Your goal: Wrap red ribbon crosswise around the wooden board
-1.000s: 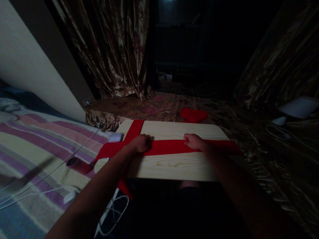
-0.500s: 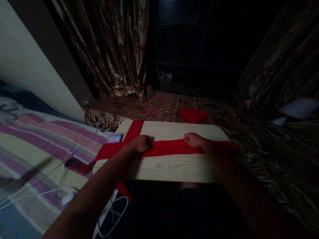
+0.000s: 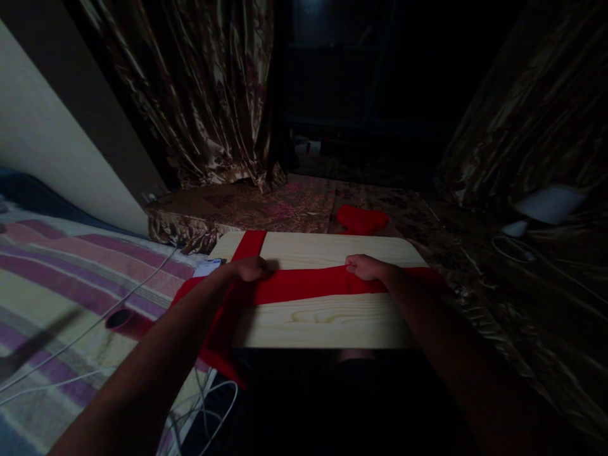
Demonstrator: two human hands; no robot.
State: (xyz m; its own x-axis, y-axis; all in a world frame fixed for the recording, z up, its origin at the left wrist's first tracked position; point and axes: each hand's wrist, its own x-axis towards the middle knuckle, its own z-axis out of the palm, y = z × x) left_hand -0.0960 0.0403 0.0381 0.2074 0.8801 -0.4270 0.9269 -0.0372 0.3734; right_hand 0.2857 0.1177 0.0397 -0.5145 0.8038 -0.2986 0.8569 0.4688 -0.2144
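Note:
A long red cloth strip (image 3: 299, 286) lies lengthwise over a pale wooden tabletop (image 3: 327, 320) and hangs past both ends. Near the left end, a second red strip (image 3: 249, 244) crosses it, with its near end drooping off the front edge. My left hand (image 3: 251, 268) is closed at the upper edge of the long strip, close to the crossing; its fingertips are partly hidden. My right hand (image 3: 365, 267) pinches the same upper edge, right of the middle.
Beyond the tabletop is a bunched red cloth (image 3: 361, 219). To the left, a dark red cylinder (image 3: 130, 323) and white cables lie on a striped bedspread (image 3: 61, 278). A white lamp (image 3: 551, 202) is at right. Patterned curtains (image 3: 209, 95) hang behind.
My left hand has shifted left and slightly up along the long strip, toward the crossing. The right hand keeps its pinch. The whole view has moved slightly.

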